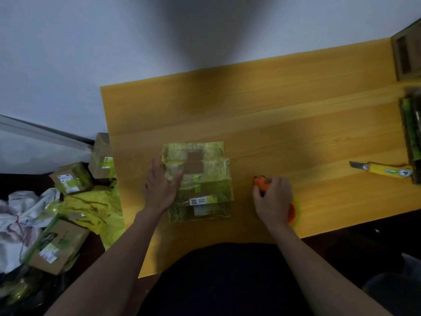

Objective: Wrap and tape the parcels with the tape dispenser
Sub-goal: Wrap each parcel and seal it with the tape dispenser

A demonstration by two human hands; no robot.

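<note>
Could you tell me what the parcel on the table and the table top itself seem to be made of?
Parcel: probably cardboard under glossy yellow-green tape; brown patches show and the wrap glints. Table: wood or wood-look laminate, with a smooth yellowish surface and grain lines.

one parcel (pixel 200 181), one tape dispenser (pixel 273 199), one knife (pixel 385 170)

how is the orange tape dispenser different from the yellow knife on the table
The tape dispenser is orange and gripped under the right hand, near the parcel; the knife is yellow, long and slim, lying untouched far to the right. The dispenser is mostly hidden; the knife shows fully, blade out. Both rest on the table.
</note>
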